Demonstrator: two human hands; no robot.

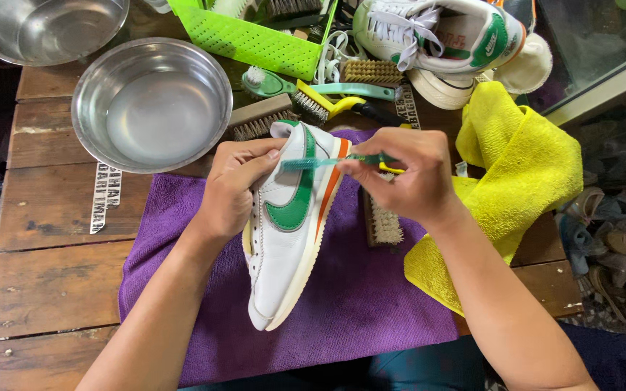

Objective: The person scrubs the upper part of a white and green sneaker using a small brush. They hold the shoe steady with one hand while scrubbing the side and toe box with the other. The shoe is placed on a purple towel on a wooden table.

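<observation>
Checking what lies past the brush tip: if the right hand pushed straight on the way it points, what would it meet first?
The right hand points left, its small green brush laid across the white sneaker. Straight on, it would probably meet the left hand first; depth is unclear.

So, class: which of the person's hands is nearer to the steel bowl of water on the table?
Left. The left hand grips the white and green shoe just right of the steel bowl. The right hand, holding a small green brush, sits beyond the shoe, farther away.
</observation>
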